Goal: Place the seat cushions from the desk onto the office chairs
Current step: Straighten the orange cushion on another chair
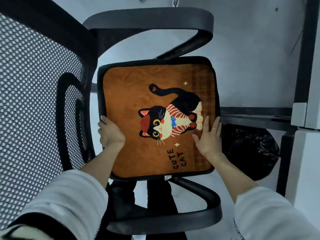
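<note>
An orange seat cushion (131, 94) with a cartoon cat and the words "CUTE CAT" lies flat on the seat of a black office chair (149, 19), seen from above. My left hand (110, 133) curls over the cushion's left edge, near the mesh backrest (34, 94), fingers wrapped around the black border. My right hand (208, 135) lies flat on the cushion's right side, fingers spread and pressed on the striped band. Both sleeves are light grey.
The chair's black armrests curve above (173, 16) and below (199, 213) the cushion. A black bin bag (249, 149) sits on the floor to the right, beside black desk legs (284, 163) and white desk panels (299, 115). Light floor surrounds the chair.
</note>
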